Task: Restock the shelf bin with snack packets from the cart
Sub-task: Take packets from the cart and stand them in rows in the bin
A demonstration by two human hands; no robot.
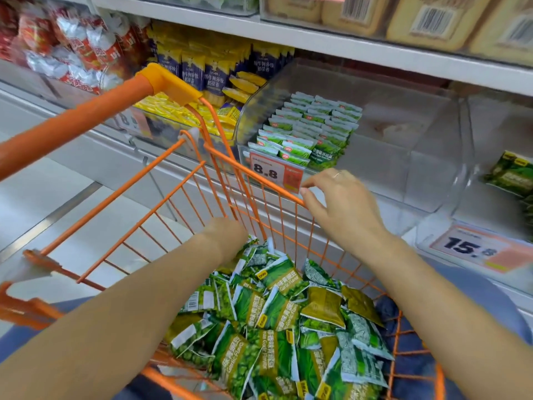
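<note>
Supermarket aisle, white metal shelving [331, 39]. At 12 o'clock, clear plastic shelf bin [403, 134], part-filled. Orange wire cart [202, 180] heaped with glossy green foil snack packets [277, 321] at 6 o'clock: probably light, crinkly, slippery; best pinched by a sealed edge. Left hand [227, 235] dipped among packets, grip hidden, unknowable. Right hand [340, 203] curled on cart rim.
</note>
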